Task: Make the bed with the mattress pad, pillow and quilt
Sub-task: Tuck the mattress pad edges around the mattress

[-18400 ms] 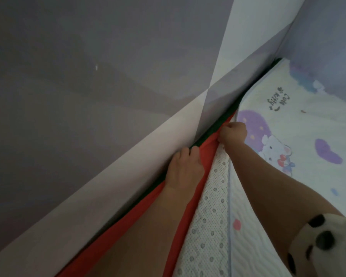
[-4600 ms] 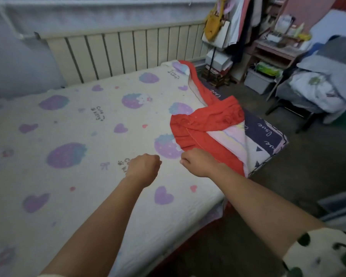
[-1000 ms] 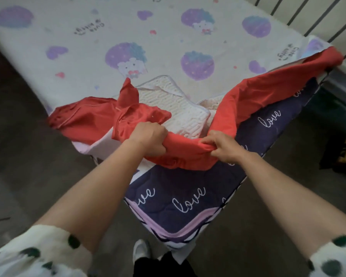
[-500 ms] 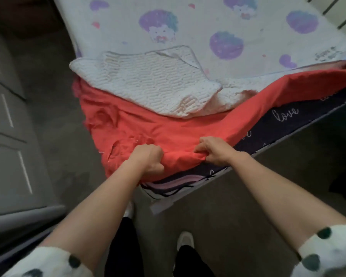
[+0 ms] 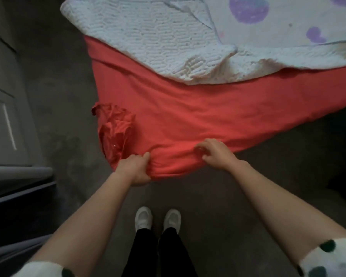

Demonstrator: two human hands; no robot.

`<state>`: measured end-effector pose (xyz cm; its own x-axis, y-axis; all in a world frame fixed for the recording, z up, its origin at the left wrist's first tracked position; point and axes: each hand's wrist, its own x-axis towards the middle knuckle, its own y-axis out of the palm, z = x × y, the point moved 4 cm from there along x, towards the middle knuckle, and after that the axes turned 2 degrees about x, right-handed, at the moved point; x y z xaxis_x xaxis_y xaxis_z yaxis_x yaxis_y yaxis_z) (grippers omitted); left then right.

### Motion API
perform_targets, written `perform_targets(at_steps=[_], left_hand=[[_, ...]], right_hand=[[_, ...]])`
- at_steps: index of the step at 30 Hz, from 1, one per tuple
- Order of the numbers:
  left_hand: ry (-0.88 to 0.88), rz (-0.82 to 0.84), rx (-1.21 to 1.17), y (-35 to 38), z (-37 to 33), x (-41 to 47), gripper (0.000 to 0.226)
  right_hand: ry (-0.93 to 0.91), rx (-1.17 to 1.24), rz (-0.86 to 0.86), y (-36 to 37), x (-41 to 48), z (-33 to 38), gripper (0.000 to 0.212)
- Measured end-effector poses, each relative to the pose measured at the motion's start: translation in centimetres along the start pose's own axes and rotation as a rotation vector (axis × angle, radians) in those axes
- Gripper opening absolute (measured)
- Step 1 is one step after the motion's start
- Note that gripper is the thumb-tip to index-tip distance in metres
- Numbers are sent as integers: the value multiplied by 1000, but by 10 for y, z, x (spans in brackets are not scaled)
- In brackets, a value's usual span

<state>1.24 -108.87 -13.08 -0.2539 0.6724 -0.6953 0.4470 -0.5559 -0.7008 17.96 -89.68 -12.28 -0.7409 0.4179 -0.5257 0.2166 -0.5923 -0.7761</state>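
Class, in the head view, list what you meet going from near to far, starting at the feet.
white shoes → left hand → right hand → red sheet, which both grip → mattress pad, corner folded back

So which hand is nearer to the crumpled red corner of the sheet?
The left. The left hand grips the red sheet just below and beside the crumpled corner; the right hand holds the same edge farther to the right.
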Motion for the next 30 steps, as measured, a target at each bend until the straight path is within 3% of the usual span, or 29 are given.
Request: perform_targets(at_steps=[3,6,10,14,16,18,21,25,28,30], left_hand=[[-52,-53,-176,-4,7,1,43],[-34,-267,-185,-20,5,2,33],[-155,-531,-256,-28,10,8,46],[-481,-477,-529,-10,35,11,77],[-611,-387,-708,7,46,14,85],[-675,-328,-858,23,51,17,89],[-705,-284,-971,38,47,16,91],[-756,-223,-1248,59,41,18,104],[-820,-196,-1569,69,37,17,120],[-887,-179,-1805,70,31,13,106]], right_hand=[[123,148,-97,4,1,-14,41],[220,202,-115,6,3,-16,32],[431,274,-250,9,2,-18,23],[875,545,-391,25,-7,-21,72],[1007,847,-403,37,-5,-19,92],[1074,1217,-428,46,1,-14,99],[1121,1576,-383,52,8,-2,80],[968,1891,-177,49,16,21,24],[812,2026,-161,39,14,39,10],[734,2129,-150,36,12,54,6]])
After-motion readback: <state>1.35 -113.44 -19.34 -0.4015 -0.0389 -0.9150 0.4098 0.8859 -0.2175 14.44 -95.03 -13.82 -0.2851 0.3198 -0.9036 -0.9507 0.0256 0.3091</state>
